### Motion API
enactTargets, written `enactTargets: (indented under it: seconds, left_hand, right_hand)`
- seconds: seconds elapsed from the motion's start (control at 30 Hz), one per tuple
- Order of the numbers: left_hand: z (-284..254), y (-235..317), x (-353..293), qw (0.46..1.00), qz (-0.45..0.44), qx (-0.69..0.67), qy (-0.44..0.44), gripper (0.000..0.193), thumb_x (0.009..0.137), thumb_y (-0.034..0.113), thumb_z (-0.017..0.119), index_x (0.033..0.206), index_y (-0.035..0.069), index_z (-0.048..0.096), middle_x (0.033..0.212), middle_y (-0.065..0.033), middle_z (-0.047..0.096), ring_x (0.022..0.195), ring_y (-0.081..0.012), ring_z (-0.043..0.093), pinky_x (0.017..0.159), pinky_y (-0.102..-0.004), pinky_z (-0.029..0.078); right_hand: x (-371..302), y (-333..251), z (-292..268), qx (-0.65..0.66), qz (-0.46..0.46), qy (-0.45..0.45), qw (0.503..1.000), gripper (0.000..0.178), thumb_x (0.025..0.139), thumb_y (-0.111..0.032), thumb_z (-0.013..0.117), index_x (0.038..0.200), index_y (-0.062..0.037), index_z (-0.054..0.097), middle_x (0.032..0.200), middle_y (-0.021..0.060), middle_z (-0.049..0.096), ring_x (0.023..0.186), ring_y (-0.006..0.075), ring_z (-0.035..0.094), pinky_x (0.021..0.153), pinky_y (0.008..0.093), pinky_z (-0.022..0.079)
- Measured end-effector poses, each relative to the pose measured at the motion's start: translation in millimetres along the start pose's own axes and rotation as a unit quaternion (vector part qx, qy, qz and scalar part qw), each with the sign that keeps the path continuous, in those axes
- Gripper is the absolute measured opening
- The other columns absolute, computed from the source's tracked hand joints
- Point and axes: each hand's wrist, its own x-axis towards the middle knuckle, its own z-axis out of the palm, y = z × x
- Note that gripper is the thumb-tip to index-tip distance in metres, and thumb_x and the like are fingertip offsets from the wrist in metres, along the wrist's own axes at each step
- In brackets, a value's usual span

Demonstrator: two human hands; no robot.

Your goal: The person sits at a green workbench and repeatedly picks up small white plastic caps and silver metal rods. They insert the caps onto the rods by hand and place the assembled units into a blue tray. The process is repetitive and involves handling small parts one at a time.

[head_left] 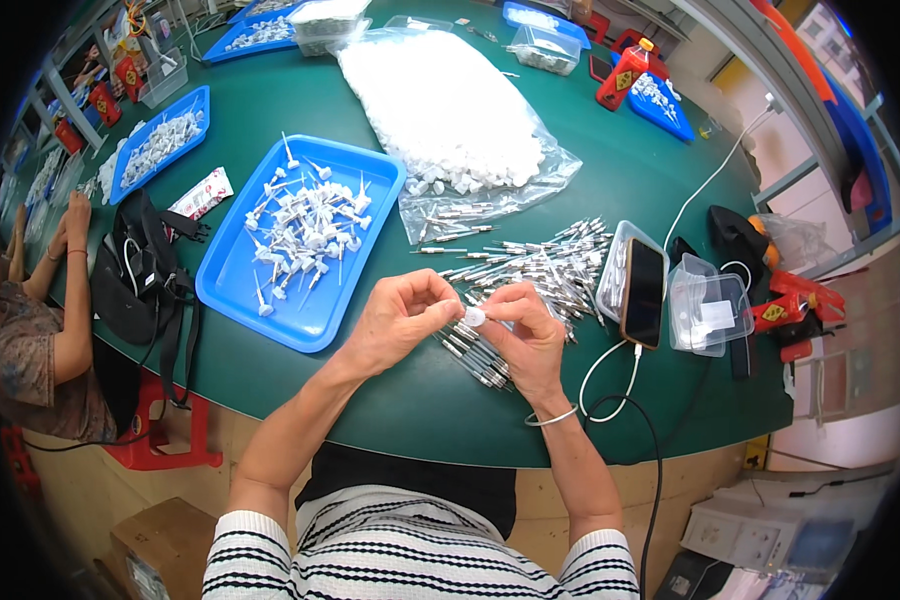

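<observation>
In front of my body, over the near part of the green table, both hands meet at a small round white plastic cap. The thumb and forefinger of my right hand pinch it from the right. My left hand is closed in a pinch at its left edge; whatever else lies between those fingertips is hidden. Just beyond my hands spreads a pile of thin metal-and-white rods, with more rods lying under my right hand. Left of them, a blue tray holds many white caps with thin rods fitted in them.
A large clear bag of white caps lies at the middle back. To the right are a phone on a clear box, a white cable and an open plastic container. A black bag and another person are at left.
</observation>
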Motion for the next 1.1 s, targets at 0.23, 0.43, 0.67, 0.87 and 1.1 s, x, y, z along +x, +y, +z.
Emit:
enactTargets:
  seconds: [0.23,0.43,0.67,0.87,1.1]
  left_hand:
    - [3,1,-7,0.989,0.064,0.106,0.081,0.014,0.087,0.013,0.068,0.086,0.001,0.062,0.082,-0.0009,0.063,0.072,-0.0064,0.055,0.066,-0.0211,0.045]
    - [6,-2,-3,0.982,0.121,0.138,0.039,0.011,0.088,0.012,0.067,0.086,0.002,0.061,0.082,0.0005,0.058,0.073,-0.0063,0.051,0.066,-0.0221,0.043]
    - [8,-12,-1,0.999,0.018,0.027,-0.004,0.014,0.094,0.016,0.060,0.092,0.002,0.058,0.085,0.0012,0.055,0.074,-0.0054,0.049,0.067,-0.0205,0.041]
    - [10,-13,0,0.999,0.050,-0.005,0.013,0.020,0.098,0.021,0.055,0.087,0.004,0.056,0.083,0.0001,0.055,0.073,-0.0058,0.049,0.066,-0.0216,0.042]
    - [10,-7,-2,0.995,0.005,-0.034,-0.094,0.026,0.099,0.029,0.052,0.085,0.008,0.053,0.069,0.0019,0.052,0.062,-0.0056,0.048,0.058,-0.0206,0.039]
  right_hand:
    - [1,-2,-1,-0.058,-0.033,0.023,0.998,0.021,0.072,0.004,0.076,0.088,-0.0070,0.069,0.089,0.0033,0.060,0.086,0.0140,0.056,0.073,0.0259,0.046]
    - [1,-6,0,-0.128,-0.066,0.021,0.989,0.021,0.071,0.002,0.077,0.087,-0.0089,0.069,0.087,0.0032,0.060,0.083,0.0152,0.056,0.070,0.0262,0.045]
    - [-2,0,2,0.004,-0.007,0.023,1.000,0.020,0.074,0.007,0.074,0.088,-0.0058,0.068,0.092,0.0042,0.060,0.085,0.0130,0.056,0.073,0.0252,0.046]
    - [-3,2,2,0.081,0.037,0.017,0.996,0.020,0.075,0.008,0.073,0.088,-0.0051,0.068,0.093,0.0044,0.059,0.087,0.0123,0.056,0.075,0.0247,0.046]
    - [-2,-1,-1,0.041,0.014,-0.041,0.998,0.022,0.076,0.006,0.073,0.095,-0.0054,0.069,0.097,0.0039,0.060,0.094,0.0135,0.054,0.080,0.0249,0.043]
